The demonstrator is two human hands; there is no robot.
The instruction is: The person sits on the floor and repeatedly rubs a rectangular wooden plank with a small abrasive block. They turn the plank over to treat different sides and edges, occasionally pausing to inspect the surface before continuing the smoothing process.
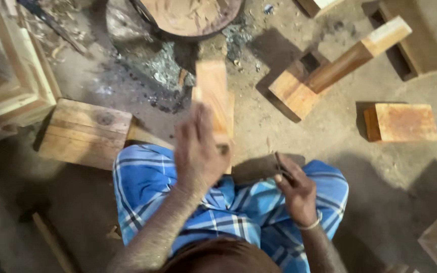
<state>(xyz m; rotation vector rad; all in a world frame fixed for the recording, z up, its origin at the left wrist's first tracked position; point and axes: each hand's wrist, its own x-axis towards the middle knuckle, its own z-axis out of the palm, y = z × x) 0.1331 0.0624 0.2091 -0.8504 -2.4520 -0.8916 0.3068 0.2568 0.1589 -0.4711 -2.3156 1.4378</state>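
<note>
A long, pale orange wooden block (213,98) is gripped at its near end by the left hand (197,149), whose fingers are wrapped around it; the block and hand are blurred. The block is held above the dusty grey floor (330,146), its far end pointing toward a round, dark-rimmed basin (190,17) at the top edge of the view. The right hand (295,188) is closed around a small dark tool (281,167), only part of which is seen, and is kept low over the lap, which is covered by blue checked cloth (228,205).

To the left, just beside the knee, a flat block of stacked light planks (84,132) is seen, and a pale wooden frame (11,76) is set at the left edge. To the right, a mortised block crossed by a brown wooden bar (330,71) and a short orange block (403,123) are laid well apart. Open floor is left between the held block and these pieces.
</note>
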